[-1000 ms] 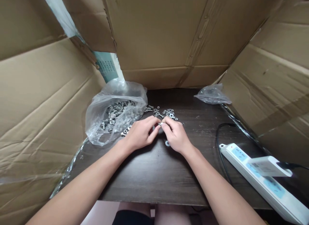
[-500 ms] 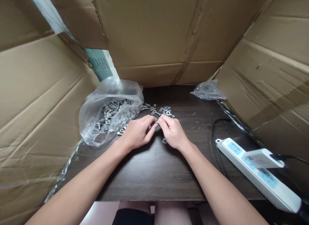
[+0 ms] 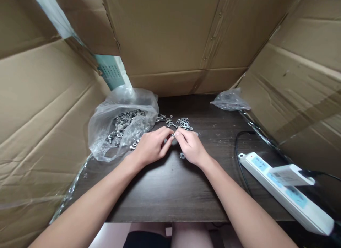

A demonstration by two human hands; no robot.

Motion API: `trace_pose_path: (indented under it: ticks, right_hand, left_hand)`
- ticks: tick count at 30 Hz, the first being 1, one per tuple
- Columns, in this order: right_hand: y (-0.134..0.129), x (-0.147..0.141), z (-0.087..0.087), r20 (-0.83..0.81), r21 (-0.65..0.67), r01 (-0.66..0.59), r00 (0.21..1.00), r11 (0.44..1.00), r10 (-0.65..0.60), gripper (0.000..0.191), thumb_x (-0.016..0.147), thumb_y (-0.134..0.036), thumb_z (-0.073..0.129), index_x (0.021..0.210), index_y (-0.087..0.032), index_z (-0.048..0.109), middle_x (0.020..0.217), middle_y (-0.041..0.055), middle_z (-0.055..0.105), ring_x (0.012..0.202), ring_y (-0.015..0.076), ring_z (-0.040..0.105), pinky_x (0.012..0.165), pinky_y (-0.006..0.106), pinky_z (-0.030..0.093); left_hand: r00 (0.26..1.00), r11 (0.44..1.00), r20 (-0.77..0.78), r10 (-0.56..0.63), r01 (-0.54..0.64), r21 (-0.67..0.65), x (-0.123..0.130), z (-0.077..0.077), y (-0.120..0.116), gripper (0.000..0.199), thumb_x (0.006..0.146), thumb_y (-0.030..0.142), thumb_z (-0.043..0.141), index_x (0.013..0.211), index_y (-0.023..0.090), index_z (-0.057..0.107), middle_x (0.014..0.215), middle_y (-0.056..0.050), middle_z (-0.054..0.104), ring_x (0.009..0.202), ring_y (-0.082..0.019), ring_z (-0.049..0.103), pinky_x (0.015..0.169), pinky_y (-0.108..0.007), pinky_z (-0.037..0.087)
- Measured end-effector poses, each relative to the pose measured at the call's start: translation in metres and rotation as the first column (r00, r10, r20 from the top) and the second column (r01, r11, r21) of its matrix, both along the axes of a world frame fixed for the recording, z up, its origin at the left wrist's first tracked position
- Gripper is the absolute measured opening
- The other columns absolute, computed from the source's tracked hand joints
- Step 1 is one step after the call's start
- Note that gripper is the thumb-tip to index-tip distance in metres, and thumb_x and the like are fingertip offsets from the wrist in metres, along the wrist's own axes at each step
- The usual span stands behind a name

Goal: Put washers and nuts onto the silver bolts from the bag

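Near the middle of the dark table, my left hand and my right hand meet at the fingertips. Between them is a small metal piece, probably a bolt, pinched from both sides and mostly covered by the fingers. Just behind the hands lie loose bolts, nuts and washers. One washer rests by the heel of my right hand. To the left of my left hand, an open clear plastic bag holds many metal fasteners, with a few pieces close to my left knuckles.
A small clear bag lies at the back right of the table. On the right are a white power strip with an adapter plugged in and a black cable. Cardboard walls enclose the back and sides.
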State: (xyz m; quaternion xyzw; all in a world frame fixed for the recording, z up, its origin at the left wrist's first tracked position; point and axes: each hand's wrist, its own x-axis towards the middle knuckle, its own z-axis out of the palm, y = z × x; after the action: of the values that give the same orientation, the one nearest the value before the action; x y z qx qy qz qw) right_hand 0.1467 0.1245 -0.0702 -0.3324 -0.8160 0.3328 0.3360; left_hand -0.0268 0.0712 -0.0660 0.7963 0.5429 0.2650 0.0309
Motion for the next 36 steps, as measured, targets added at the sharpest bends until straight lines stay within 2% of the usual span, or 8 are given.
trace_pose_path:
  ticks: [5,9,12,28,33,36]
  right_hand:
    - [0.0002,0.0001,-0.0020,0.035,-0.004,0.034,0.999,0.999,-0.034,0.037,0.101,-0.035,0.037,0.068,-0.019,0.037,0.061,-0.0017,0.044,0.057,0.0120,0.039,0.059,0.028,0.028]
    - [-0.0001,0.0014,-0.0009,-0.003,0.004,0.022,1.000,1.000,-0.022,0.022,0.099,-0.030,0.042,0.081,-0.019,0.048,0.073,-0.0009,0.053,0.068,0.0135,0.048,0.067,0.026,0.034]
    - [0.0002,0.0019,-0.0003,-0.004,-0.007,0.007,1.000,1.000,-0.007,0.015,0.096,-0.026,0.044,0.084,-0.019,0.050,0.075,-0.0004,0.054,0.070,0.0144,0.049,0.068,0.027,0.035]
    - [0.0011,-0.0003,-0.0028,0.040,-0.014,0.024,0.999,1.000,-0.023,0.035,0.100,-0.033,0.037,0.068,-0.020,0.036,0.060,-0.0020,0.043,0.057,0.0122,0.039,0.058,0.028,0.027]
    - [0.0018,-0.0005,-0.0044,0.063,-0.013,0.040,0.997,0.999,-0.039,0.037,0.101,-0.035,0.037,0.067,-0.019,0.036,0.060,-0.0017,0.044,0.057,0.0122,0.039,0.058,0.028,0.027]
    - [0.0013,0.0001,-0.0041,0.057,-0.002,0.045,0.997,0.999,-0.045,0.032,0.101,-0.035,0.039,0.073,-0.019,0.043,0.067,-0.0008,0.051,0.063,0.0133,0.045,0.063,0.028,0.031]
  left_hand:
    - [1.000,1.000,-0.006,0.011,-0.012,-0.021,0.0004,-0.0003,0.0005,0.023,0.100,0.031,0.043,0.112,0.020,0.060,0.096,-0.002,0.066,0.079,-0.017,0.063,0.066,-0.029,0.045]
    - [0.999,0.999,-0.022,0.043,-0.043,-0.009,0.0002,-0.0002,0.0007,0.023,0.100,0.033,0.044,0.110,0.020,0.060,0.096,-0.003,0.066,0.080,-0.018,0.063,0.065,-0.029,0.044]
    - [0.999,0.999,-0.017,0.048,-0.048,-0.008,-0.0006,-0.0006,0.0010,0.023,0.100,0.033,0.043,0.111,0.020,0.060,0.097,-0.004,0.067,0.081,-0.018,0.064,0.066,-0.029,0.045]
    - [1.000,1.000,0.025,0.005,-0.005,-0.023,-0.0005,-0.0017,0.0015,0.024,0.101,0.031,0.043,0.112,0.020,0.060,0.099,-0.005,0.067,0.082,-0.017,0.063,0.070,-0.028,0.047]
    - [1.000,0.999,0.001,0.013,-0.013,-0.042,-0.0008,-0.0003,0.0018,0.024,0.101,0.032,0.043,0.113,0.020,0.060,0.098,-0.004,0.067,0.082,-0.017,0.064,0.069,-0.029,0.047]
    - [0.999,0.998,-0.015,0.042,-0.042,-0.051,-0.0015,0.0002,0.0019,0.024,0.100,0.033,0.043,0.112,0.021,0.061,0.097,-0.004,0.067,0.083,-0.018,0.064,0.068,-0.029,0.046]
